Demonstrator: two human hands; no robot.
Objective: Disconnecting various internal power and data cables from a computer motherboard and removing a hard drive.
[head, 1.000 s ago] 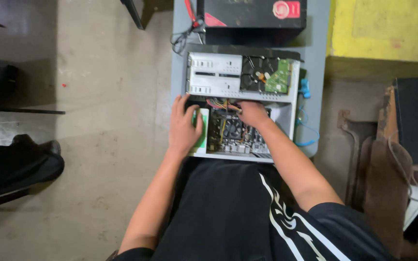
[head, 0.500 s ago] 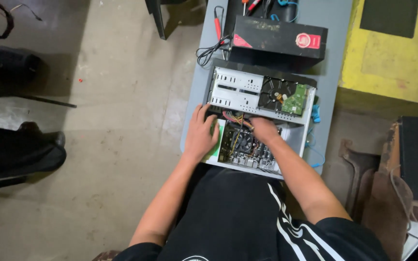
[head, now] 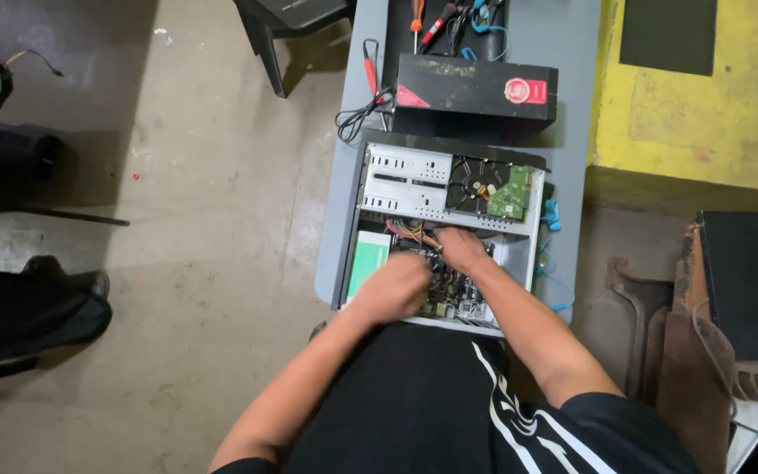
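Note:
An open computer case lies on a grey table, its metal drive bay and a hard drive with a green board at the far side. My left hand is curled over the motherboard near the case's front. My right hand reaches into the bundle of coloured cables just beyond it. Whether either hand grips anything is hidden by the fingers.
A long black box with red corners stands behind the case, with screwdrivers and cables beyond it. A yellow surface lies to the right, a rusty chair beside me, a dark chair leg at top.
My left hand moved from the case's left edge inward over the motherboard. My right hand stayed in the cables. The view has shifted, so the table sits further right and lower.

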